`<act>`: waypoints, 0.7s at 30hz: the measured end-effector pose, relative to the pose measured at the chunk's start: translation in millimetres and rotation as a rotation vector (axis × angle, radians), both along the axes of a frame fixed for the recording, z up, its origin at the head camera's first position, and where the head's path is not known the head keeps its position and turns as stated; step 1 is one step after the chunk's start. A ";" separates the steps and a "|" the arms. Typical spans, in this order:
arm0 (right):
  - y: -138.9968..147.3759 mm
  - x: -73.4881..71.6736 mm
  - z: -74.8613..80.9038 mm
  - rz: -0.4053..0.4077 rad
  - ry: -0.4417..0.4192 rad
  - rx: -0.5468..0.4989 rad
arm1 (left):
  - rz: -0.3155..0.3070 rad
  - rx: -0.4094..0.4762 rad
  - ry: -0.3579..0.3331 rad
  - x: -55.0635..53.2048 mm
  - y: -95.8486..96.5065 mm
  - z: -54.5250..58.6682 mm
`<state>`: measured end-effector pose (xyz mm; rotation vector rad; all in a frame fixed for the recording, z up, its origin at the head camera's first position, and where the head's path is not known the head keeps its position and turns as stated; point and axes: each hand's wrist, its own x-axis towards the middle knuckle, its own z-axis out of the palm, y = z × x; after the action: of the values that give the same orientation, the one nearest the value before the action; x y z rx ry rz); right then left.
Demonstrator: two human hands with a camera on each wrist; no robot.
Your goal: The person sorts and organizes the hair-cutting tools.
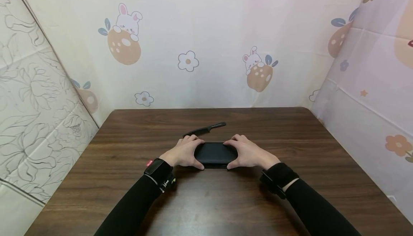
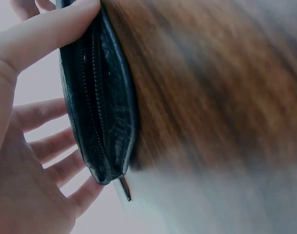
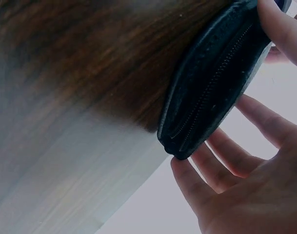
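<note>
A black zip wallet [image 1: 215,153] lies between both hands near the middle of the table. My left hand [image 1: 186,152] holds its left end, thumb at the near edge and fingers toward the far edge. At the opposite end, my right hand [image 1: 246,152] grips it the same way. The left wrist view shows the wallet's side [image 2: 97,97] with two rows of zip teeth standing a little apart, and a small pull tab [image 2: 125,189] hanging at one end. Zip teeth also run along the wallet [image 3: 211,83] in the right wrist view.
Just beyond the wallet lies a slim black comb-like item [image 1: 204,130] with a narrow handle; its teeth are too small to make out. The brown wooden table [image 1: 129,135] meets patterned curtains [image 1: 193,31] behind and on both sides.
</note>
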<state>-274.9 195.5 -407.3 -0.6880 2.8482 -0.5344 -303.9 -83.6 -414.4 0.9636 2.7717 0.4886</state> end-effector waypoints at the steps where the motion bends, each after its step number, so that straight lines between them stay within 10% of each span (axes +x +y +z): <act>1: -0.7 0.7 0.0 0.003 0.011 0.008 | 0.001 -0.007 0.010 0.7 0.6 -0.2; 21: -6.4 7.4 -1.4 0.031 0.116 0.082 | 0.001 -0.093 0.072 5.1 13.4 -2.5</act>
<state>-267.4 189.2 -408.7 -0.7714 2.9419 -0.3821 -298.7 -70.2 -416.9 0.9767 2.8302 0.3275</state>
